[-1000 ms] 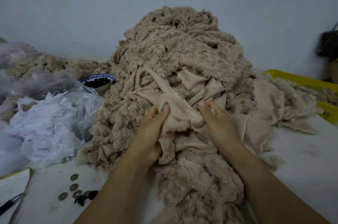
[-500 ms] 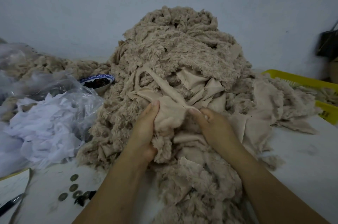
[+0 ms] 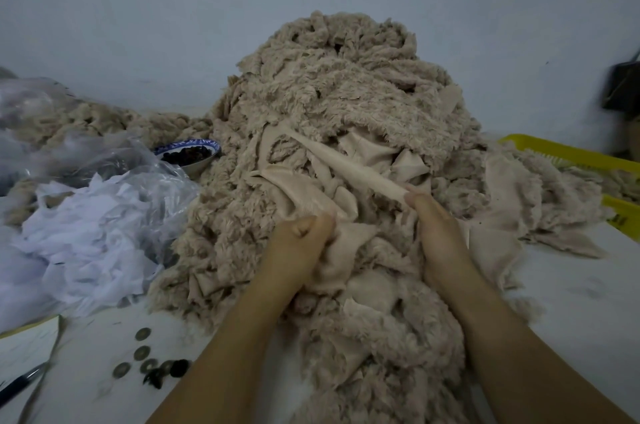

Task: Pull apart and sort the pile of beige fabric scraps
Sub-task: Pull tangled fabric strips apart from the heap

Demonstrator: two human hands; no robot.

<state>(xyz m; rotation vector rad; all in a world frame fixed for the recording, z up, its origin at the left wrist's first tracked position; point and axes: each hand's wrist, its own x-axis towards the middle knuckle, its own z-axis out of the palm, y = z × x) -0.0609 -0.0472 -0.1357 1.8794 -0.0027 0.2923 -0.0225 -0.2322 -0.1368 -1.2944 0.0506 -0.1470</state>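
Observation:
A tall pile of beige fuzzy fabric scraps (image 3: 346, 88) fills the middle of the white table and spills toward me. My left hand (image 3: 298, 243) grips a smooth-backed beige scrap (image 3: 294, 188) at the pile's front. My right hand (image 3: 436, 233) pinches the end of a long beige strip (image 3: 346, 164), which stretches taut up and to the left into the pile. The two hands are a short way apart, both low on the front of the pile.
White scraps (image 3: 76, 243) in clear plastic lie on the left. A blue-rimmed bowl (image 3: 188, 153) of dark pieces stands behind them. Coins and dark buttons (image 3: 149, 363), paper and a pen (image 3: 17, 385) lie front left. A yellow basket (image 3: 568, 153) stands on the right.
Both hands have closed on the fabric and drawn apart. The right hand has moved right, pulling a long strip taut out of the pile; the left hand has curled round its scrap.

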